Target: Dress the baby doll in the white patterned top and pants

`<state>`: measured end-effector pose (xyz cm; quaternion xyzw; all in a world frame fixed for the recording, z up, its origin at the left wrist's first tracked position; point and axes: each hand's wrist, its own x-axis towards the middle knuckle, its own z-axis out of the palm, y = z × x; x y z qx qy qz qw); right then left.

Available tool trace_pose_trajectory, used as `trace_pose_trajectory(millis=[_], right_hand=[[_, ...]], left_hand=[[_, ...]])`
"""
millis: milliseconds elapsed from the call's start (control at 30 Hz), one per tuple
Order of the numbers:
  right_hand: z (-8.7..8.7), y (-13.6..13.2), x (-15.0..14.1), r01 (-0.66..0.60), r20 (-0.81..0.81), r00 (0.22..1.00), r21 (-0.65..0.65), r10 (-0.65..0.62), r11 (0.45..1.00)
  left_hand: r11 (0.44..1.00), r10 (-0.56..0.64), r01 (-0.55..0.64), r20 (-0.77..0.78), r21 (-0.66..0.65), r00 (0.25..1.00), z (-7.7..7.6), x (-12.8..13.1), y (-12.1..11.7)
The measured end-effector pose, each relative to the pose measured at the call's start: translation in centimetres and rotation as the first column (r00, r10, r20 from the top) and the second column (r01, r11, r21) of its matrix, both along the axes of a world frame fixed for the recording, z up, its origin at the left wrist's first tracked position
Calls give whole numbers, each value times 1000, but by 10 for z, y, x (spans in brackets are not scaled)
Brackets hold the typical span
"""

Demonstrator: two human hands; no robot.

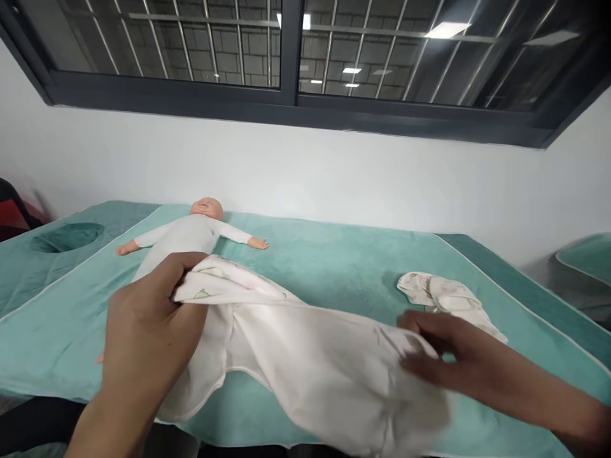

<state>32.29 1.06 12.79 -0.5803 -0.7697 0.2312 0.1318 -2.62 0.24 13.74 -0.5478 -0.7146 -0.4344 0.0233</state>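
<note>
A baby doll [188, 234] in a white bodysuit lies on its back on a teal towel [329, 267], arms spread, head toward the wall. My left hand [146, 334] is closed on one end of a white baby garment [305, 362], lifted just in front of the doll's legs. My right hand [439, 356] grips the garment's other end, low over the towel at the right; its fingers are blurred. The cloth stretches between both hands and hides the doll's legs.
A second small crumpled white cloth [442, 296] lies on the towel at the right, just beyond my right hand. The padded table [67, 236] has a face hole at the far left. A white wall and a dark barred window [286, 57] stand behind.
</note>
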Motion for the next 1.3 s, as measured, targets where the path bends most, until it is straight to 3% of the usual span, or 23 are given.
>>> trace_pose_trajectory(millis=[67, 133, 200, 267, 367, 433, 500, 567, 733, 900, 1033, 1200, 1300], right_hand=[[-5, 13, -2, 140, 191, 964, 218, -183, 966], [-9, 25, -3, 244, 242, 902, 400, -359, 883], [-12, 34, -5, 265, 238, 883, 460, -406, 847], [-14, 42, -6, 222, 230, 901, 483, -368, 847], [-12, 52, -9, 132, 151, 965, 427, -214, 894], [-8, 58, -12, 68, -17, 998, 260, -66, 963], [-3, 62, -16, -15, -217, 976, 85, 33, 996], [0, 65, -18, -22, -301, 953, 35, 32, 999], [10, 73, -14, 146, -118, 985, 161, -128, 976], [19, 90, -5, 99, 63, 992, 118, -107, 988], [-4, 127, -8, 55, 341, 936, 88, -82, 995], [-52, 184, -23, 183, 431, 876, 122, -218, 975], [-80, 205, -32, 236, 414, 861, 194, -297, 952]], left_hand=[[1000, 30, -29, -100, 8, 995, -5, 0, 6], [999, 33, -29, -206, 19, 978, -12, 1, 15], [1000, 15, -12, -267, 12, 964, -17, 4, 25], [1000, -12, 3, -295, -31, 956, -20, 7, 35], [987, -91, 46, -301, -153, 949, -23, 10, 48], [973, -135, 77, -267, -219, 954, -24, 10, 53], [966, -140, 86, -214, -244, 967, -25, 9, 56], [963, -137, 92, -166, -251, 977, -25, 7, 58], [899, -187, 94, -180, -428, 966, -16, -6, 58], [791, -282, 203, -50, -577, 958, -17, -15, 76], [747, -294, 143, -130, -649, 947, -42, -9, 124], [804, -248, 106, -167, -585, 954, -78, 12, 194], [842, -197, 73, -179, -534, 964, -101, 24, 219]])
